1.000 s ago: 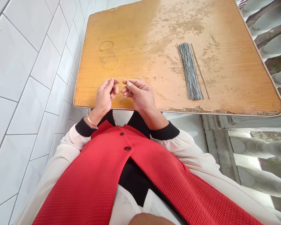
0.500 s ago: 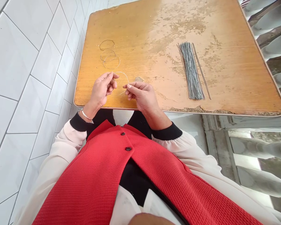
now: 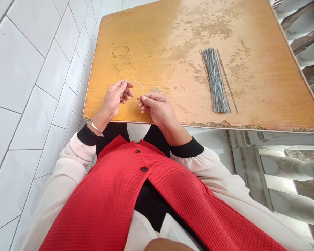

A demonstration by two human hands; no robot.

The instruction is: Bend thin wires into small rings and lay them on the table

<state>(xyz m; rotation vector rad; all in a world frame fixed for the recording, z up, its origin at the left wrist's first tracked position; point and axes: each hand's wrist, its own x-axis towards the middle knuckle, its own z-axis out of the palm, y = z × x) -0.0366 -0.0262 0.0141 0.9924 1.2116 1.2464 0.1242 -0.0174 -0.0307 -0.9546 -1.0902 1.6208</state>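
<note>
A thin, pale wire [image 3: 139,83] bends in an arc between my two hands, above the near left part of the table. My left hand [image 3: 117,97] pinches it between thumb and forefinger, the other fingers curled loosely. My right hand [image 3: 158,107] is closed on the wire's other side, and a short end sticks out past its fingertips. Just beyond my left hand lie three wire rings: the farthest ring [image 3: 120,46] sits apart, while the middle ring [image 3: 114,65] and the nearest ring [image 3: 125,77] overlap.
A bundle of straight grey wires [image 3: 216,83] lies on the right half of the worn wooden table [image 3: 178,69], with a single wire [image 3: 228,83] beside it. A white tiled wall [image 3: 28,115] runs along the left. White balusters [image 3: 310,52] stand at the right.
The view has shifted slightly. Both hands keep their hold on the wire, and its arc has hardly changed.
</note>
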